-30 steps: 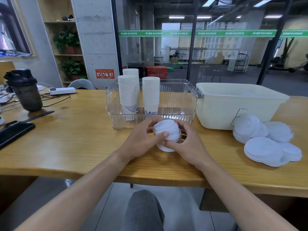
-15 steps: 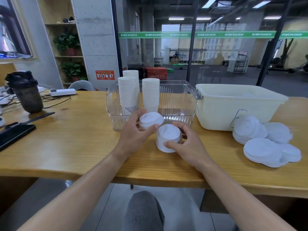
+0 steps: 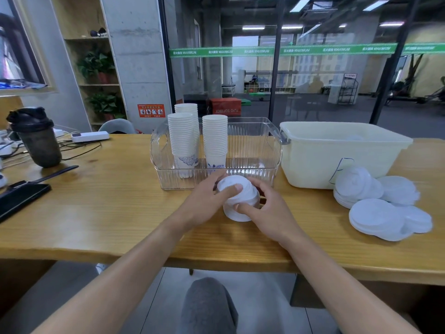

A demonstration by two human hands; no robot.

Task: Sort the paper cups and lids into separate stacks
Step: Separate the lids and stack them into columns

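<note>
Both your hands meet at the centre of the frame over a short stack of white plastic lids [image 3: 238, 201] that stands on the yellow wooden bench [image 3: 101, 208], just in front of the clear ribbed plastic bin [image 3: 252, 150]. Your left hand [image 3: 204, 203] curls round the left side of the stack, its thumb pressed across the tilted topmost lid. Your right hand [image 3: 269, 213] wraps the right side, thumb laid on the stack's lower front, so the fingers of both hands are closed round the lids.

Inside the clear bin, toward its left half, stand three tall stacks of white paper cups [image 3: 183, 138], upright and close together. Right of the bin, touching or nearly touching it, sits a cream plastic tub [image 3: 337, 155]. At the right of the frame, in front of the tub, loose white round lids [image 3: 375, 215] lie in overlapping heaps on the bench.

At the left of the frame stand a dark shaker bottle with a black cap [image 3: 36, 138], a white power strip [image 3: 90, 136] with cables behind it, and a black flat device [image 3: 21, 198] at the left edge.
</note>
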